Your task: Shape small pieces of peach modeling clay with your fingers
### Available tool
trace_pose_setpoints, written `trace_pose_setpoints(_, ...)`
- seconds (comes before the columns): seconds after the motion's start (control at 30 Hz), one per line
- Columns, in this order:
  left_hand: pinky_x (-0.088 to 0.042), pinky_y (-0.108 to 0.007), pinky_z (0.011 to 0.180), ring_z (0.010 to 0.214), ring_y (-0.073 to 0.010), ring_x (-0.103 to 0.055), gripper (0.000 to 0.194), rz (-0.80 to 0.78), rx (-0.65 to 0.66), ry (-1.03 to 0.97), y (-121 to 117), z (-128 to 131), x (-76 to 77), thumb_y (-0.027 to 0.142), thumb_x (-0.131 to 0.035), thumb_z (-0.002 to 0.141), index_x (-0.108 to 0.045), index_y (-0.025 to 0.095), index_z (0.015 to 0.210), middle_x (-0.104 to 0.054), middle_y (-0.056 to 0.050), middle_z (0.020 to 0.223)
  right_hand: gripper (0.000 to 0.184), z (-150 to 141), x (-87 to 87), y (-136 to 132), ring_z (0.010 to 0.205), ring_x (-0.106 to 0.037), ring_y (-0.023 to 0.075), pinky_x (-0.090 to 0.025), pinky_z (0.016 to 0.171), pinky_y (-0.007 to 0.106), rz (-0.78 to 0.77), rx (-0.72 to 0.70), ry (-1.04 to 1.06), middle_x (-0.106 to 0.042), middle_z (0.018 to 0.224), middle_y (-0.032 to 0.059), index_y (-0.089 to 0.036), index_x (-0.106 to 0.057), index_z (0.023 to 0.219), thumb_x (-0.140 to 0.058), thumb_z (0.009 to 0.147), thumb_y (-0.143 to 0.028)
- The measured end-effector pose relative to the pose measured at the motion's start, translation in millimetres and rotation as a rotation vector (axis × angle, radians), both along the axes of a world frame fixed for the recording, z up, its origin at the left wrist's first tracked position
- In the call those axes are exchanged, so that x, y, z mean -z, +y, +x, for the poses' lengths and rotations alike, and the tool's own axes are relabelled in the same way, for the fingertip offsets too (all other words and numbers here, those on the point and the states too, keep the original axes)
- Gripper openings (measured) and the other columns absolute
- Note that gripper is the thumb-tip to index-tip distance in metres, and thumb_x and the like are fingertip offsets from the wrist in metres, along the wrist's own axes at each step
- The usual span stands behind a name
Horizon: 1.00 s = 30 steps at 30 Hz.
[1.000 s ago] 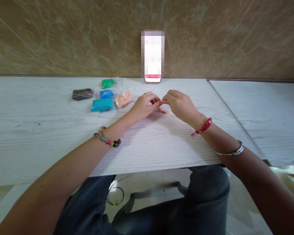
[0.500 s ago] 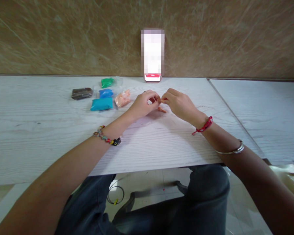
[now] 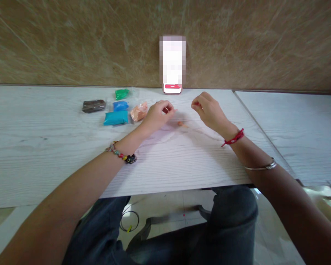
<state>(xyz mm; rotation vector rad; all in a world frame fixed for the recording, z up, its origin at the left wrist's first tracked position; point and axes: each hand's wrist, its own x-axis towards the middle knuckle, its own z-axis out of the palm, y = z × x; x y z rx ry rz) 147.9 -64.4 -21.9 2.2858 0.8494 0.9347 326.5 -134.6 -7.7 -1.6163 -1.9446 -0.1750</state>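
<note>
My left hand (image 3: 160, 113) is closed in a pinch, with a small bit of peach clay (image 3: 175, 110) poking out at the fingertips. Apart from it, to the right, my right hand (image 3: 206, 107) has its thumb and fingers pressed together; whatever lies between them is hidden or too small to name. A little piece of peach-orange modelling clay (image 3: 180, 124) rests on the table below and between the hands. Just left of my left hand sits a clear packet of peach clay (image 3: 139, 111).
More clay packets lie at left: teal (image 3: 116, 118), blue (image 3: 120, 106), green (image 3: 121, 94) and brown (image 3: 93, 106). A phone (image 3: 172, 91) with a blurred screen leans against the brown marbled wall (image 3: 71, 44). The white wood-grain table (image 3: 165, 169) has a seam on the right.
My hands have parted: the right one moved right and slightly up, away from the left fingertips. The left hand has shifted a little left, keeping the clay bit in its pinch.
</note>
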Motion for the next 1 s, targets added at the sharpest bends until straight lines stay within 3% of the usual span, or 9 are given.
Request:
trace_pose_setpoints(0.1,-0.040,-0.024,0.066,0.069,-0.0108,-0.050,0.009,0.021,-0.081,0.138,2.7,-2.7,2.8,0.021,-0.054,0.078,-0.056,0.014,0.072,-0.056,-0.001,0.075,0.015,7.1,4.4,5.2,0.076,-0.053,0.0157,-0.040,0.071,0.028,-0.119,-0.021,-0.018,-0.060,0.079,0.0072,-0.013,-0.063,0.074,-0.049,0.080,-0.011)
trace_pose_setpoints(0.23,-0.038,-0.025,0.065,0.073,-0.0136,-0.052,0.011,0.114,-0.087,0.311,5.4,-6.3,8.5,0.024,-0.056,0.079,-0.059,0.014,0.076,-0.056,-0.004,0.079,0.019,6.8,12.1,8.3,0.074,-0.056,0.0161,-0.041,0.071,0.027,-0.245,-0.084,-0.069,-0.064,0.077,0.0076,-0.012,-0.068,0.074,-0.050,0.079,-0.011)
trace_pose_setpoints(0.47,-0.039,-0.026,0.066,0.076,-0.0156,-0.054,0.016,0.166,-0.077,0.423,4.8,-8.3,8.8,0.028,-0.053,0.082,-0.061,0.014,0.084,-0.058,-0.006,0.087,0.020,0.7,25.8,8.1,0.075,-0.058,0.0170,-0.042,0.070,0.028,-0.165,-0.057,-0.037,-0.064,0.078,0.0078,-0.014,-0.072,0.078,-0.052,0.080,-0.014)
trace_pose_setpoints(0.63,-0.041,-0.026,0.069,0.079,-0.0158,-0.055,0.017,0.171,-0.082,0.443,3.0,-8.0,8.6,0.027,-0.052,0.083,-0.061,0.013,0.089,-0.058,-0.007,0.091,0.023,5.7,33.6,-8.2,0.077,-0.055,0.0178,-0.044,0.069,0.029,-0.133,-0.087,-0.083,-0.062,0.085,0.0105,-0.014,-0.071,0.087,-0.050,0.084,-0.021)
trace_pose_setpoints(0.77,-0.042,-0.027,0.071,0.083,-0.0172,-0.056,0.018,0.194,-0.082,0.456,1.1,-7.1,8.5,0.027,-0.051,0.083,-0.061,0.013,0.090,-0.059,-0.007,0.093,0.030,10.7,32.3,-20.7,0.089,-0.054,0.0208,-0.045,0.078,0.034,-0.143,-0.144,-0.180,-0.059,0.100,0.0135,-0.013,-0.067,0.104,-0.044,0.088,-0.024)
trace_pose_setpoints(0.87,-0.042,-0.027,0.072,0.084,-0.0169,-0.057,0.019,0.190,-0.087,0.467,-0.9,-6.5,6.8,0.027,-0.051,0.083,-0.061,0.013,0.092,-0.059,-0.007,0.094,0.037,8.5,26.9,-22.7,0.100,-0.050,0.0260,-0.043,0.080,0.041,-0.203,-0.109,-0.282,-0.053,0.119,0.0144,-0.017,-0.059,0.118,-0.039,0.090,-0.031)
trace_pose_setpoints(1.0,-0.042,-0.027,0.073,0.084,-0.0169,-0.057,0.020,0.183,-0.099,0.482,-1.7,-6.5,5.4,0.027,-0.050,0.084,-0.061,0.013,0.093,-0.059,-0.008,0.095,0.041,8.6,19.1,-23.8,0.105,-0.047,0.0283,-0.043,0.081,0.045,-0.268,-0.090,-0.329,-0.047,0.127,0.0136,-0.019,-0.054,0.123,-0.033,0.092,-0.035)
